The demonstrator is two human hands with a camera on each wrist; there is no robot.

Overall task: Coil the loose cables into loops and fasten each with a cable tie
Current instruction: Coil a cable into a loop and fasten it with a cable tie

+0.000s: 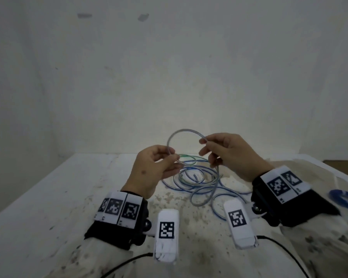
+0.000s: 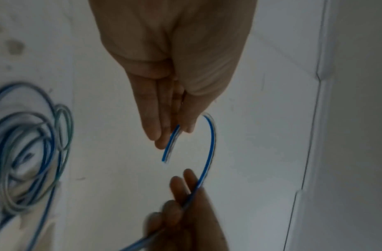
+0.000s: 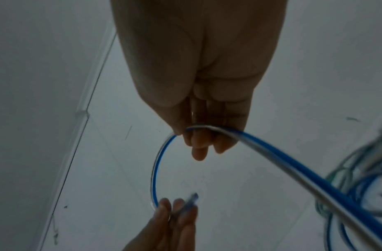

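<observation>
Black wrist straps [image 1: 117,231], white tag blocks [image 1: 119,207], stained pale sleeves [image 1: 319,243].

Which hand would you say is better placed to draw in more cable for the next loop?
Right, probably. The right hand pinches the blue cable where it runs down to the loose pile, while the left hand pinches near its free end, anchoring the arc.

Both hands are raised above the table, palms turned toward each other. The left hand [image 1: 156,169] is closed in a thumb-and-finger pinch on the cable [image 1: 181,131]. The right hand [image 1: 232,155] is likewise pinched on it, remaining fingers curled.
</observation>
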